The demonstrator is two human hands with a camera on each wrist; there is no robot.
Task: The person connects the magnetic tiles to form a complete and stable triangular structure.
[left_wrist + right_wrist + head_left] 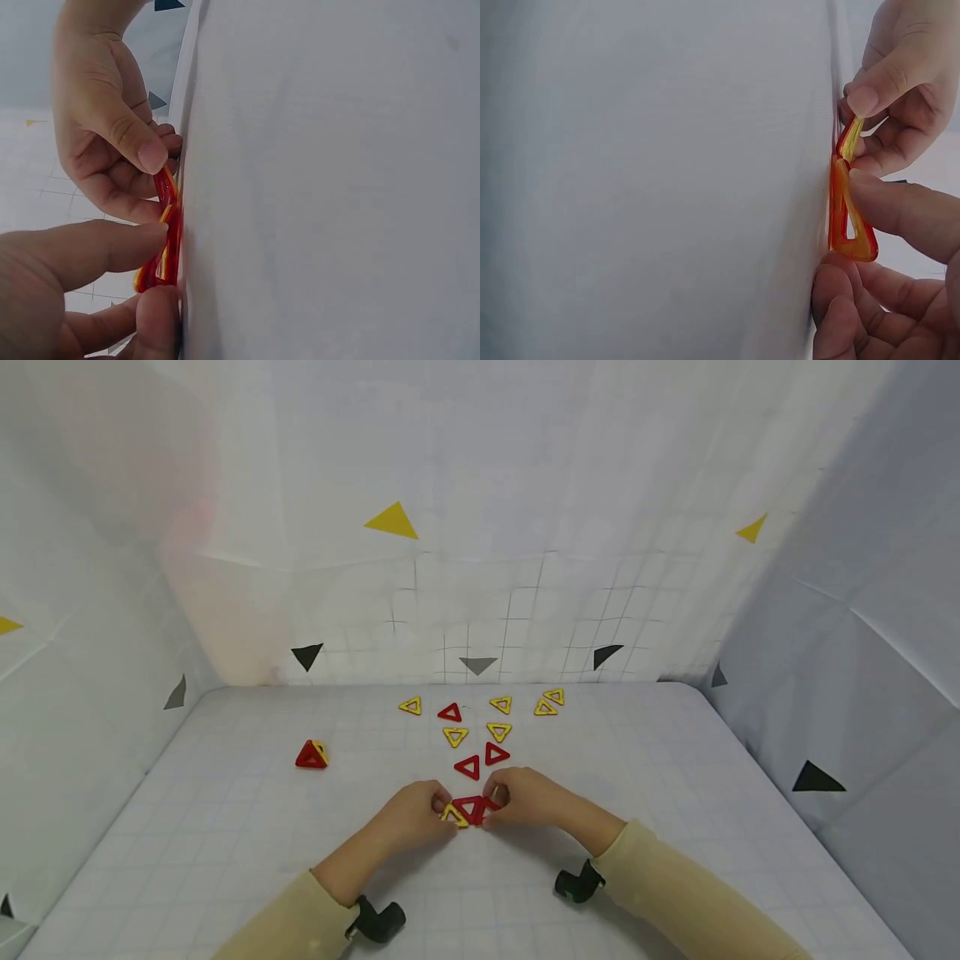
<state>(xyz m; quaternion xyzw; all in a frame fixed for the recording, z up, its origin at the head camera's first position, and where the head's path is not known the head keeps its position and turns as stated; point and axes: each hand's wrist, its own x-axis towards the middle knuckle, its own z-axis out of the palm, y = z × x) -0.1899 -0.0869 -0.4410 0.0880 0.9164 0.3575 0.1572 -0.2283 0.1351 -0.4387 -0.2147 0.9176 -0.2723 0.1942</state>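
Observation:
Three triangular tiles lie joined in a row between the hands. My left hand (pixel 417 818) pinches the outer edge of a yellow triangle tile (pixel 460 817) at the row's left end. A red triangle tile (pixel 467 800) forms the middle. At the right end, another red triangle tile (pixel 481 815) is partly covered by my right hand (pixel 529 798), whose thumb and fingers grip it. Seen from the right wrist, the tiles stand at an angle to each other, with the gripped red tile (pixel 855 250) tilted up from the table beside the right thumb.
Behind the hands lie loose red tiles (pixel 475 762) and several yellow tiles (pixel 455 732), spread toward the table's back edge. To the left, a red tile (pixel 304 752) overlaps a yellow one (pixel 322 750). White cloth walls (pixel 480 485) enclose the table's back and sides.

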